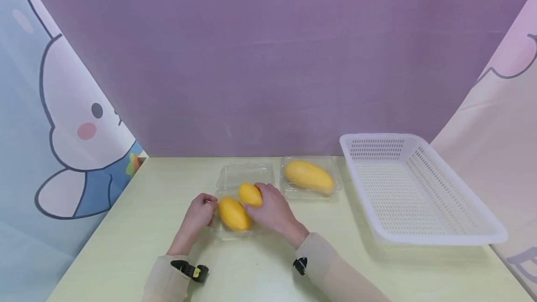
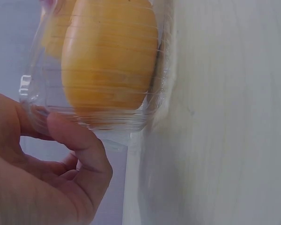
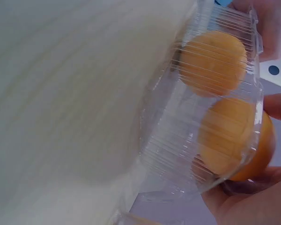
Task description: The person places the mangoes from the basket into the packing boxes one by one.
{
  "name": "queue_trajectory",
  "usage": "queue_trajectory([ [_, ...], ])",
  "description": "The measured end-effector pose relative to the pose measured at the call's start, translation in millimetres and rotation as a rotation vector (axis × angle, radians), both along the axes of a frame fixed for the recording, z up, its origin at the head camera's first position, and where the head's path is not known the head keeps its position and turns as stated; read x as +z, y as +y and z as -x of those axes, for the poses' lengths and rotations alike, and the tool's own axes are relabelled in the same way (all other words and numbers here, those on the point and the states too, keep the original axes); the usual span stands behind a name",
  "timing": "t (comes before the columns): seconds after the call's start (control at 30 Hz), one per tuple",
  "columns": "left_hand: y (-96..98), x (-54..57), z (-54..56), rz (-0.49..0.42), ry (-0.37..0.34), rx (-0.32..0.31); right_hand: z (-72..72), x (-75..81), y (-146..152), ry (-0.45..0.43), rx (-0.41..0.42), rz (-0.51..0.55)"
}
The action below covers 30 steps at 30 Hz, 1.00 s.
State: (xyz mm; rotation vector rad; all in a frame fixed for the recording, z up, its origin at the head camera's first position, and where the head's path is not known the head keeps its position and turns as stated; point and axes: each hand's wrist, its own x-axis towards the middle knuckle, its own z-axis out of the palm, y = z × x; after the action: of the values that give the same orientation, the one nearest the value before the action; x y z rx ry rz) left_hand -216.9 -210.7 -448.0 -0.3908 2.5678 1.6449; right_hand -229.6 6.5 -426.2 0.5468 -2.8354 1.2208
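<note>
A clear plastic clamshell box (image 1: 232, 235) lies on the table, its lid (image 1: 245, 176) folded back. One yellow mango (image 1: 234, 213) rests inside it on the left. My left hand (image 1: 199, 213) pinches the box's left rim between thumb and fingers, as the left wrist view shows. With my right hand (image 1: 274, 211) I grip a second yellow mango (image 1: 250, 195) at the right side of the box. In the right wrist view that mango (image 3: 234, 140) sits partly behind the ribbed clear wall, and its lower part appears within the box.
Behind and to the right stands another clear box (image 1: 337, 190) with a larger yellow mango (image 1: 309, 176) in it. A white perforated plastic basket (image 1: 436, 239) occupies the table's right side. A purple cloth (image 1: 268, 69) hangs along the table's back edge.
</note>
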Motion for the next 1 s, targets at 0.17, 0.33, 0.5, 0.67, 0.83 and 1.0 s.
queue_trajectory([
  [0.17,0.5,1.3,-1.5,-0.008,0.005,-0.004,-1.0,-3.2,-3.1,0.014,0.001,-0.063],
  [0.33,0.7,2.0,-2.3,-0.016,0.007,-0.013,-1.3,-2.7,-3.7,0.076,0.029,-0.131],
  [0.5,0.6,1.3,-1.1,-0.014,0.003,-0.001,-0.9,-2.8,-3.7,0.127,0.058,-0.221],
  [0.67,-0.1,1.9,-0.3,-0.018,0.006,0.003,-0.4,-0.6,-5.0,0.124,0.075,-0.293],
  [0.83,-0.9,2.3,-1.1,-0.02,0.011,-0.004,-0.2,2.7,-6.9,0.107,0.107,-0.39],
  [1.0,-1.4,1.6,-2.0,-0.007,0.01,-0.013,-0.5,6.7,-7.6,0.093,0.134,-0.42],
])
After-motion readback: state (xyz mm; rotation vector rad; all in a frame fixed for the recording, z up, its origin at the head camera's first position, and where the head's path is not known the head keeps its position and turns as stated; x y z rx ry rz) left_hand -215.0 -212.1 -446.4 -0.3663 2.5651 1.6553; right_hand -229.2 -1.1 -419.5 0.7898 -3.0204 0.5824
